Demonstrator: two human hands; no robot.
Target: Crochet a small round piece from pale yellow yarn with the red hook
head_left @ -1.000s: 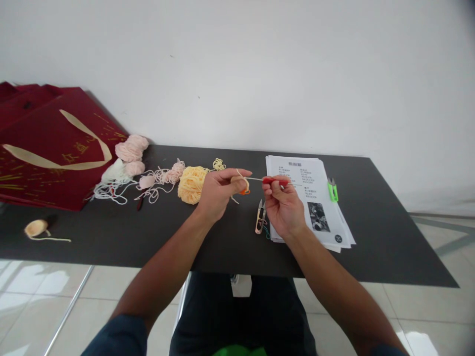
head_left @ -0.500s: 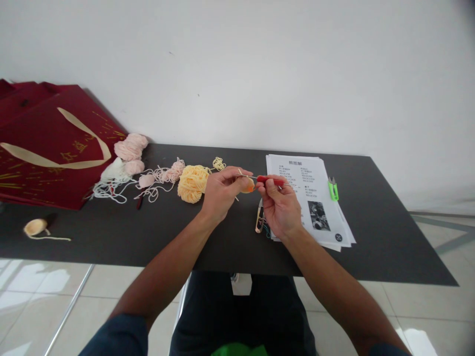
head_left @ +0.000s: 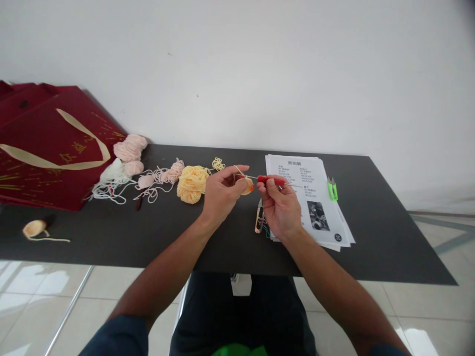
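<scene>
My left hand [head_left: 221, 194] pinches a small orange crochet piece [head_left: 248, 186], with pale yellow yarn running over its raised forefinger. My right hand [head_left: 280, 206] grips a red-handled crochet hook [head_left: 272, 180] whose metal tip points left into the piece. Both hands hover just above the black table [head_left: 386, 232]. The yarn leads back to a loose yellow yarn ball [head_left: 192, 183] lying left of my left hand.
Small thread snips [head_left: 259, 218] lie below my hands. A stack of printed sheets [head_left: 310, 198] with green snips [head_left: 332, 188] on it is at right. Pink and white yarn [head_left: 128, 163], a dark red bag [head_left: 52, 148] and a small beige crochet piece [head_left: 33, 228] lie at left.
My right hand has moved left, bringing the hook tip into the orange piece. My left forefinger has lifted with the yarn over it.
</scene>
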